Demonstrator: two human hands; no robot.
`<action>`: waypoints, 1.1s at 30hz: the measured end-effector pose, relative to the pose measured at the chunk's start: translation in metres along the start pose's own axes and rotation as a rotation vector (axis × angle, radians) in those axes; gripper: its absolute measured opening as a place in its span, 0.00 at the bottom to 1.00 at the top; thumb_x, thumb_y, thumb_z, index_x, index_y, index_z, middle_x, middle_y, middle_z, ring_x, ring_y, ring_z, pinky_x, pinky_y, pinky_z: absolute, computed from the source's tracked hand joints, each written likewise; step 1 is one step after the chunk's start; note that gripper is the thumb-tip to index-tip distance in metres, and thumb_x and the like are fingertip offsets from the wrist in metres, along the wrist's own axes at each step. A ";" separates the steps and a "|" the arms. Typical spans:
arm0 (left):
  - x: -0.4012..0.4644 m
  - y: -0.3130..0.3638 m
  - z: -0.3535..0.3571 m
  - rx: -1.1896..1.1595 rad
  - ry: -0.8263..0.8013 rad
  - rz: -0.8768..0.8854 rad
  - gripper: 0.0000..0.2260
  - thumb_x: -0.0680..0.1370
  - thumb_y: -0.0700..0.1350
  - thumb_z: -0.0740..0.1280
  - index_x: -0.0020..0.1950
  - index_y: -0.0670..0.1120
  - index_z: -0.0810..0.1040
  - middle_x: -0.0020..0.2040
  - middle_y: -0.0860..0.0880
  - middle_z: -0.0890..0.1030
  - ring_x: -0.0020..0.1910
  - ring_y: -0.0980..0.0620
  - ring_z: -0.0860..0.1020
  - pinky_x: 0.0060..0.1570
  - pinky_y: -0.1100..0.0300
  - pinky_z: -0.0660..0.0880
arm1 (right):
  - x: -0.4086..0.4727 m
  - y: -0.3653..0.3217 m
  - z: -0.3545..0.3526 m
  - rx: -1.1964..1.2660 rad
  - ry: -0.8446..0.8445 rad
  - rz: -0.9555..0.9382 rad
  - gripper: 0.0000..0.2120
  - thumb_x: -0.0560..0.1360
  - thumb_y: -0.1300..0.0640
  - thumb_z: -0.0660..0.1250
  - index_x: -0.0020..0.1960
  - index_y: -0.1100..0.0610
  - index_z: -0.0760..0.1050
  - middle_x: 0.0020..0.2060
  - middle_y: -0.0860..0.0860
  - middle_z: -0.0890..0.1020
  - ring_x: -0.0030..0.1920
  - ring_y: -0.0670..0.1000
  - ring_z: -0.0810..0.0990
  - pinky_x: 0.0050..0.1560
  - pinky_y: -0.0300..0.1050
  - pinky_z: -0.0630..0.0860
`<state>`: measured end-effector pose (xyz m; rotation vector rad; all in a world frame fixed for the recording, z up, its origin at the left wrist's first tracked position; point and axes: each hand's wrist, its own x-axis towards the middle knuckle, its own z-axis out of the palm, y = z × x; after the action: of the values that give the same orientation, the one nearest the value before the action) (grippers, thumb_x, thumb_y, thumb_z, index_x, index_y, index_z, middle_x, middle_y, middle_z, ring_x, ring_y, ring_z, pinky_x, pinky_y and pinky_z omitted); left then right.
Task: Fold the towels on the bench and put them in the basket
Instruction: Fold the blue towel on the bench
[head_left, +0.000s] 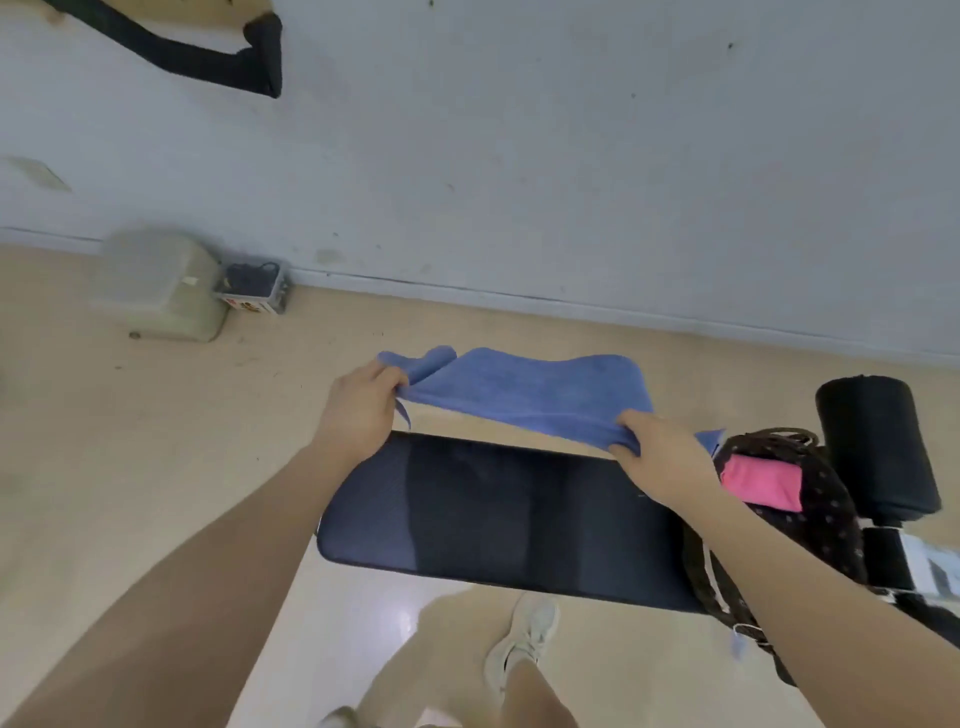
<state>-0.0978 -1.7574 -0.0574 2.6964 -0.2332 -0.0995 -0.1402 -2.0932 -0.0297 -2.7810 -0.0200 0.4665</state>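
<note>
Blue towel: the blue towel (524, 395) hung in the air above the far edge of the bench (498, 514), stretched between both hands and not resting on the pad. It appeared already doubled over, which suggests a fold under way.
Left grip: the left hand (358, 415) pinched one end of the towel, fingers curled round bunched cloth, a small flap standing up beside the thumb.
Right grip: the right hand (660, 457) clutched the other end, fingers wrapped over gathered cloth, a corner trailing toward the basket.
Why held so: spreading the towel taut between two hands likely kept the edges aligned for the next fold, or for laying it flat on the pad.
Basket: the dark dotted basket (826, 514) sat at the right end of the bench, close to the right hand, so a finished towel needed only a short carry.
Pink towel: a folded pink towel (761, 483) lay inside the basket, seemingly one item done.
Bench pad: dark, glossy, nothing lying on its visible part.
</note>
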 end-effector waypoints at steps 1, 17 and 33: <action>-0.012 -0.006 0.020 -0.012 -0.013 -0.015 0.15 0.71 0.41 0.53 0.44 0.38 0.79 0.41 0.39 0.79 0.38 0.37 0.77 0.39 0.49 0.73 | -0.001 0.007 0.021 0.003 -0.029 0.019 0.07 0.77 0.57 0.61 0.42 0.56 0.65 0.34 0.48 0.70 0.38 0.53 0.71 0.33 0.46 0.64; -0.123 -0.084 0.276 -0.446 0.026 -0.111 0.08 0.80 0.38 0.55 0.46 0.48 0.71 0.31 0.53 0.72 0.29 0.58 0.68 0.30 0.68 0.64 | 0.015 0.059 0.324 -0.203 0.155 -0.337 0.14 0.71 0.61 0.59 0.41 0.48 0.54 0.31 0.48 0.67 0.30 0.56 0.69 0.25 0.42 0.57; -0.220 -0.084 0.271 0.191 -0.205 0.014 0.12 0.81 0.42 0.52 0.55 0.46 0.75 0.49 0.46 0.78 0.48 0.46 0.74 0.44 0.56 0.65 | -0.076 0.077 0.307 -0.317 -0.097 -0.179 0.14 0.73 0.61 0.58 0.30 0.55 0.61 0.27 0.50 0.68 0.31 0.52 0.64 0.30 0.44 0.57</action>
<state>-0.3305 -1.7545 -0.3310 2.8737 -0.3382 -0.3683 -0.3137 -2.0763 -0.3051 -3.0224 -0.3940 0.5964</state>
